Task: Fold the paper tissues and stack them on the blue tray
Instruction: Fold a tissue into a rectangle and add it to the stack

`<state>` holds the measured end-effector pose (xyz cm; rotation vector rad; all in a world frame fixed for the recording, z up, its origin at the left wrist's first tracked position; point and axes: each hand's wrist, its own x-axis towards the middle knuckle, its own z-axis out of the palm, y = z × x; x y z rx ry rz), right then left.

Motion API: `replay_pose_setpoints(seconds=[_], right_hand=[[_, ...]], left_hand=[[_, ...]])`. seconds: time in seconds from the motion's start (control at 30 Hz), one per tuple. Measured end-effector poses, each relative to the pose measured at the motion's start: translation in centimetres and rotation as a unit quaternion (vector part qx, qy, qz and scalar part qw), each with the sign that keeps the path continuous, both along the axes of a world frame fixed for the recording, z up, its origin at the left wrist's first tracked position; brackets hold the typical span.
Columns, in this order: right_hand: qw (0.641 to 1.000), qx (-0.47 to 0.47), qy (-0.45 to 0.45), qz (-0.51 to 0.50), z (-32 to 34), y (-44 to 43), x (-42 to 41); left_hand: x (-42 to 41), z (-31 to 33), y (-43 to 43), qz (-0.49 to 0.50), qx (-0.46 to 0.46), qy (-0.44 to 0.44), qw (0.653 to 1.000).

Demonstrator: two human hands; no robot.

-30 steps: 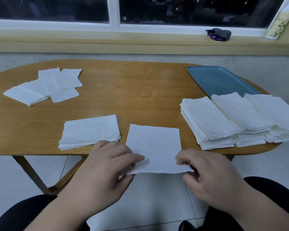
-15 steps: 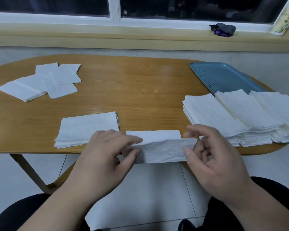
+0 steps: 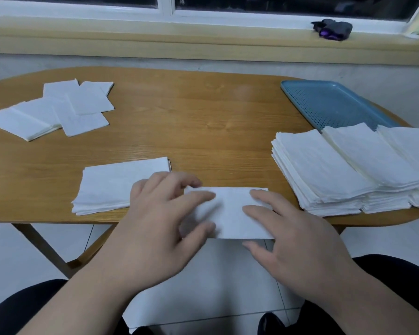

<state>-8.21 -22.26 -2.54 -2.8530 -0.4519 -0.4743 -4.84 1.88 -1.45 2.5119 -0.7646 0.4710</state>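
Left hand (image 3: 160, 226) and right hand (image 3: 293, 238) flatten (fingers straight) the tissue (image 3: 230, 213), now folded.

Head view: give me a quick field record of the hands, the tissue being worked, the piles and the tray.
tissue: folded strip at the near edge of the table, overhanging it
left hand: fingers flat, pressing the strip's left end
right hand: fingers flat, pressing its right end
blue tray: far right, near end hidden
large piles: right side, covering that end
near stack: beside the left hand
far-left tissues: loose, overlapping
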Motion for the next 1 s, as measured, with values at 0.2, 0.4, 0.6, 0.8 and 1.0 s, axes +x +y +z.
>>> replay_pose_setpoints(seconds=[0.2, 0.4, 0.6, 0.8, 1.0], right_hand=[[0.993, 0.12, -0.014, -0.011, 0.3, 0.0, -0.3], [0.961, 0.274, -0.017, -0.043, 1.4, 0.7, -0.8], [0.901, 0.426, 0.083, 0.001, 2.8, 3.7, -0.3], [0.863, 0.481, 0.147, 0.035, 4.0, 9.3, 4.4], [0.848, 0.501, 0.168, 0.037, 4.3, 12.5, 8.3]], left_hand=[[-0.3, -0.4, 0.5, -0.064, 0.066, 0.03, 0.995], [-1.0, 0.9, 0.4, -0.059, -0.038, -0.007, 0.997], [-2.2, 2.3, 3.0, 0.046, -0.248, 0.114, 0.961], [-1.7, 3.7, 7.2, 0.107, -0.348, 0.168, 0.916], [-0.1, 4.2, 10.5, 0.144, -0.306, 0.165, 0.926]])
